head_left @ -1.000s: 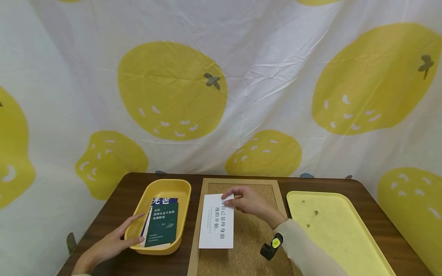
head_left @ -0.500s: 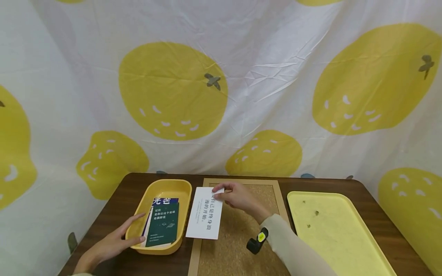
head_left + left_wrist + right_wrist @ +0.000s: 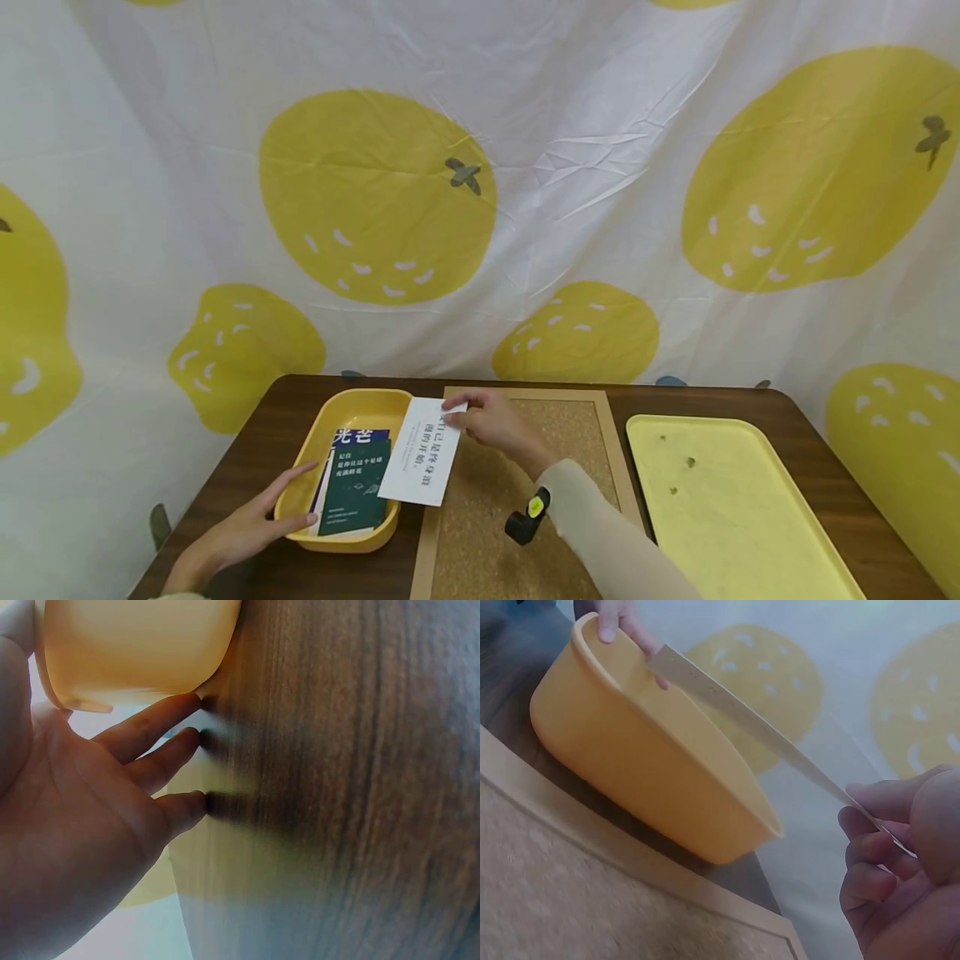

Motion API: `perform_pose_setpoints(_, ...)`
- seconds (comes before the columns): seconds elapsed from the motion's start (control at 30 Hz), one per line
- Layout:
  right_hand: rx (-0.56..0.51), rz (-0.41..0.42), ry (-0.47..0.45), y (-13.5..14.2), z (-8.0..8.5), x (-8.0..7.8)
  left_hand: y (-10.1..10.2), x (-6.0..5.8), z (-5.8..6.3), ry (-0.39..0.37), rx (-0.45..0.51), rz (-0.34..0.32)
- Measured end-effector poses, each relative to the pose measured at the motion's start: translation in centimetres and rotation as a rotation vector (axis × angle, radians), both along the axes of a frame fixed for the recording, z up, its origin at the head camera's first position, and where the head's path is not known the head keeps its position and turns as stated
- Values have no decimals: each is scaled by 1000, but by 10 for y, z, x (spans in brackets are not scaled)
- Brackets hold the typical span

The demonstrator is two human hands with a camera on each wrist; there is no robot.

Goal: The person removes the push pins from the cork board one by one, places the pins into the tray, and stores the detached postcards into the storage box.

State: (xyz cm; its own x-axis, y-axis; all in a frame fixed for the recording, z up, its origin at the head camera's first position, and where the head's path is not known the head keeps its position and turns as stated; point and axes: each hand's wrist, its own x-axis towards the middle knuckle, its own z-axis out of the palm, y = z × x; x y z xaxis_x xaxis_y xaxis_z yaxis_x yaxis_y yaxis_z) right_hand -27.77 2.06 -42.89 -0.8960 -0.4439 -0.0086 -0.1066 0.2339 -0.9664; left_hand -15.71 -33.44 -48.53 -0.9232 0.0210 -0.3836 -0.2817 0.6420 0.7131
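My right hand [image 3: 495, 421] pinches a white card [image 3: 420, 454] with printed characters by its top corner, between thumb and fingers. The card is held tilted over the right side of a yellow plastic basket [image 3: 406, 433]. Inside the basket lie a dark green card [image 3: 356, 492] and a purple one [image 3: 371, 436] with pale edges beneath. My left hand [image 3: 251, 525] holds the basket's near left corner, thumb over the rim. In the left wrist view, its other fingers [image 3: 161, 761] extend outside the basket, with their tips at the brown table [image 3: 352, 787].
A cork board [image 3: 517, 525] in a wooden frame lies in the middle of the table. To its right lies a pale yellow tray [image 3: 742, 517] holding several tiny dark items [image 3: 691, 462]. A fruit-patterned curtain [image 3: 585, 200] hangs behind.
My right hand has carried the white card leftward from above the cork board until it overlaps the basket's right edge, tilting it more. My left hand and the basket have stayed put.
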Motion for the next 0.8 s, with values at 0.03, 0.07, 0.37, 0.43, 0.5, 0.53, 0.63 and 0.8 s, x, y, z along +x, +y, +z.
perform_pose_setpoints(0.03,-2,-4,6,-3,0,0,0,0,0,1,-1,1)
perform_pose_setpoints(0.07,-4,-7,9,-6,-1,0,0,0,1,2,-3,1)
perform_pose_setpoints(0.37,-11,-70,39,-28,-10,2,2,1,2,-1,-23,10)
perform_pose_setpoints(0.43,-14,-72,34,-32,-12,3,2,0,2,0,-28,12)
perform_pose_setpoints(0.5,-9,-74,30,-36,-13,4,2,0,1,1,-33,13)
perform_pose_setpoints(0.53,-5,-76,27,-38,-13,4,2,-1,1,1,-34,14)
perform_pose_setpoints(0.63,20,-100,12,-43,-15,6,2,-1,0,0,-30,17)
perform_pose_setpoints(0.8,45,-132,32,-50,-19,9,1,-2,-1,-4,-26,20)
